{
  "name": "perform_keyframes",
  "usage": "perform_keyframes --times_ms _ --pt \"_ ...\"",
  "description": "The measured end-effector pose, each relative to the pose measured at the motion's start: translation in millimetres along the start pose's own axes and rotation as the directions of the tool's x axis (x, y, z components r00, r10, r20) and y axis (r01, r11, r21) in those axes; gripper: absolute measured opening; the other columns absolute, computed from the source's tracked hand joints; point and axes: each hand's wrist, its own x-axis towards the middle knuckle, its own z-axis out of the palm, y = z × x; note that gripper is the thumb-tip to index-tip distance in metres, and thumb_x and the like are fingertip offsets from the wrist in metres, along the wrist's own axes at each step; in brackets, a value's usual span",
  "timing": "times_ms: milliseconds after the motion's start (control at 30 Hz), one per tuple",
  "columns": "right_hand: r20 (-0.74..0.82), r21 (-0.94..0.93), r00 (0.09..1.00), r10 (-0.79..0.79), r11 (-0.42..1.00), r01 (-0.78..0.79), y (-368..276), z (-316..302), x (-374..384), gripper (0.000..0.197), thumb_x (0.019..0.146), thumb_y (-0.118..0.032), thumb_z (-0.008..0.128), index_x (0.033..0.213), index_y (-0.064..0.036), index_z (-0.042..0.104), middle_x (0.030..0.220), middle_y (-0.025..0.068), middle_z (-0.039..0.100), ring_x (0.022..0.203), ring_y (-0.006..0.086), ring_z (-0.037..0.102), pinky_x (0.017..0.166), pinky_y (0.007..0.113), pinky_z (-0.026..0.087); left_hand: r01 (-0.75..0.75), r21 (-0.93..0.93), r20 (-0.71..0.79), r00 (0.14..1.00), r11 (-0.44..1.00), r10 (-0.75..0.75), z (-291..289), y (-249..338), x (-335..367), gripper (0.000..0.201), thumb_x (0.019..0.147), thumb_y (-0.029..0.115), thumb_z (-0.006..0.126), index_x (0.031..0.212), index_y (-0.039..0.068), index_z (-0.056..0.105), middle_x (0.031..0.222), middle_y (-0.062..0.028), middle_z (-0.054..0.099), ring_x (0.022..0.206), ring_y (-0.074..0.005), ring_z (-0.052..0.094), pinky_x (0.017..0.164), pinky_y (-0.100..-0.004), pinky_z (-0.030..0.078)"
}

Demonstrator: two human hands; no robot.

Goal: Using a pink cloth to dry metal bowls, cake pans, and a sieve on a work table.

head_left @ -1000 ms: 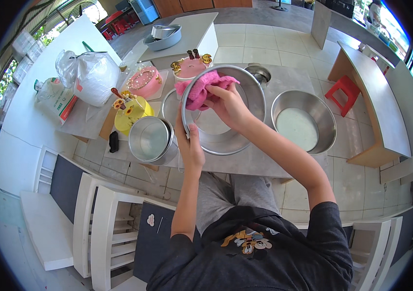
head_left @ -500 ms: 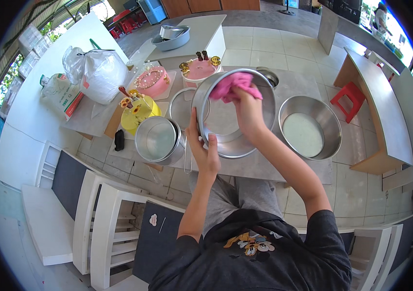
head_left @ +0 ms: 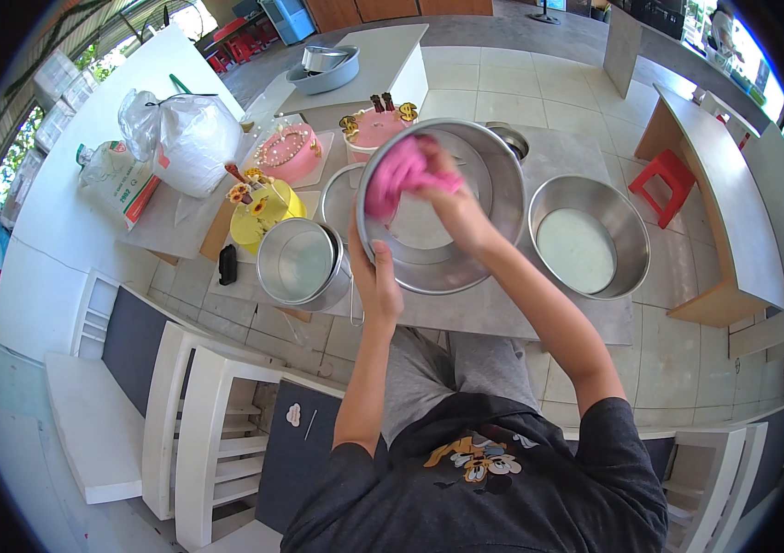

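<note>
A large steel bowl (head_left: 466,249) is tilted up toward me over the grey table. My left hand (head_left: 375,276) grips its near-left rim. My right hand (head_left: 452,207) is inside the bowl, pressing a pink cloth (head_left: 397,175) against the upper-left inner wall. The cloth looks blurred. A second steel bowl (head_left: 590,244) with white liquid stands to the right. Left of my left hand, a smaller steel pot (head_left: 300,263) rests on the table.
Decorated cakes stand behind the bowls: a pink one (head_left: 288,152), a yellow one (head_left: 263,207) and another pink one (head_left: 375,124). A white plastic bag (head_left: 185,138), a black phone (head_left: 227,264), a red stool (head_left: 664,180) and white chairs (head_left: 198,415) surround the table (head_left: 493,313).
My right hand has swept the pink cloth around inside the bowl, from the upper right to the upper left. My left hand keeps its hold on the rim.
</note>
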Motion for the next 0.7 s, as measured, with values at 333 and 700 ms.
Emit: perform_keyframes --times_ms 333,700 --pt "0.195 -0.912 0.966 0.172 -0.331 0.244 4 -19 -16 0.027 0.07 -0.014 0.054 0.089 0.0044 0.052 0.094 0.015 0.055 0.097 0.0331 0.045 0.082 0.039 0.036 -0.177 0.251 0.0 0.983 0.952 0.183 -4 19 11 0.057 0.091 0.041 0.039 0.131 0.001 0.035 0.125 -0.0151 0.042 0.105 -0.0223 0.045 0.09 -0.0325 0.033" --pt "0.713 -0.651 0.692 0.113 0.475 0.593 0 -3 -23 0.023 0.071 -0.012 0.053 0.093 -0.0058 0.053 0.09 0.016 0.053 0.091 0.0295 0.05 0.077 0.04 0.041 -0.152 0.159 -0.01 0.988 0.975 0.156 -13 3 16 0.057 0.091 0.039 0.039 0.13 -0.003 0.034 0.127 -0.0153 0.042 0.111 -0.022 0.043 0.094 -0.0325 0.032"
